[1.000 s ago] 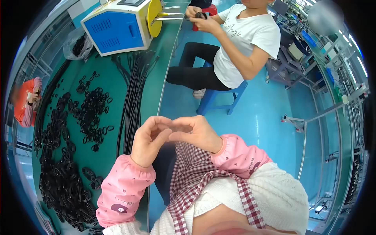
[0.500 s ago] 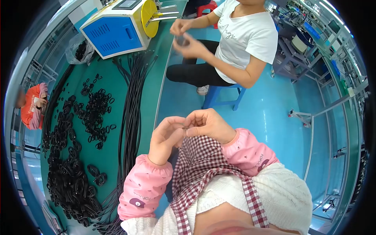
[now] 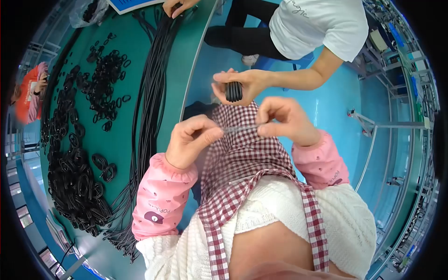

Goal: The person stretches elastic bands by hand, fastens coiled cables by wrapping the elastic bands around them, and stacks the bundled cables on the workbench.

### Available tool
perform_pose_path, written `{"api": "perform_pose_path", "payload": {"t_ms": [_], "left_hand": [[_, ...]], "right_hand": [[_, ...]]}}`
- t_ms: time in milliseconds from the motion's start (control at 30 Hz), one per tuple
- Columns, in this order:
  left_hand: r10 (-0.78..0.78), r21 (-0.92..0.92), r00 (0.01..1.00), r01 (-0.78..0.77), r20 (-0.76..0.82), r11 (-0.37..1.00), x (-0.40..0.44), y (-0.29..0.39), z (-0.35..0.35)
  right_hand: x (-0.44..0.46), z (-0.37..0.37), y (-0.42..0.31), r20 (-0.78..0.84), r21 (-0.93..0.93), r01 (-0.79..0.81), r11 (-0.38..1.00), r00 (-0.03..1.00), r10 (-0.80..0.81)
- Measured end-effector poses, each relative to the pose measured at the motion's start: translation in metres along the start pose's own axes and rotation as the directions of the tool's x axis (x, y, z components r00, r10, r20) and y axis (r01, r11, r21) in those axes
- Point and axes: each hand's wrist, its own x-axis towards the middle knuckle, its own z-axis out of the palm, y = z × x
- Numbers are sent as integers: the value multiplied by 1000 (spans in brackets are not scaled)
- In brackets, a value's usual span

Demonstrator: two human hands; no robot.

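Between my two hands a thin, greyish, blurred strand (image 3: 240,128) is stretched over the checked apron (image 3: 233,154). My left hand (image 3: 193,137) pinches its left end between thumb and fingers. The other end is in the pinched fingertips of my right hand (image 3: 284,122). Just beyond, a co-worker's hand (image 3: 252,84) holds a coiled black cable bundle (image 3: 234,92), not touching my hands. What the strand is made of cannot be made out.
On the green table (image 3: 179,70) lie long black cables (image 3: 151,88), a pile of black coils (image 3: 74,191) and small black rings (image 3: 105,70). The co-worker's other hand (image 3: 179,6) touches the cables' far end. Another person (image 3: 31,95) stands at far left.
My hands have moved apart, with the strand now visible between them. The co-worker has leaned closer, bringing one hand with a coil near mine and the other over the table. The view has shifted.
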Motion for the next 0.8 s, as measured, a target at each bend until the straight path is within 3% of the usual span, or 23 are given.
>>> {"api": "perform_pose_path", "payload": {"t_ms": [33,67,167,200,367,500,633,767,800], "left_hand": [[53,29,999,-52,-7,998,3,-2,-1],[46,12,998,-46,-41,999,6,-2,-1],[202,-114,965,-222,-164,968,23,-3,1],[179,-120,962,-207,-205,971,25,-2,3],[62,-169,914,-141,-402,976,39,3,12],[-9,-77,900,-27,-435,997,72,-7,5],[184,357,839,13,-511,934,120,-15,6],[230,671,878,130,-420,730,162,-2,11],[183,646,907,117,-378,754,166,0,8]], "right_hand": [[-4,-4,-2,-65,-96,6,995,998,-12],[-3,-6,-1,-123,-317,76,945,985,-121],[5,9,-10,-318,-478,93,874,909,-271],[9,9,-6,-313,-542,158,825,874,-373],[29,16,-8,-392,-520,194,832,811,-435],[55,4,-1,-469,-521,154,840,770,-432],[80,-12,-5,-533,-620,164,767,630,-565],[95,-38,-16,-541,-668,72,741,637,-549],[92,-36,-24,-570,-661,-32,749,671,-475]]}}
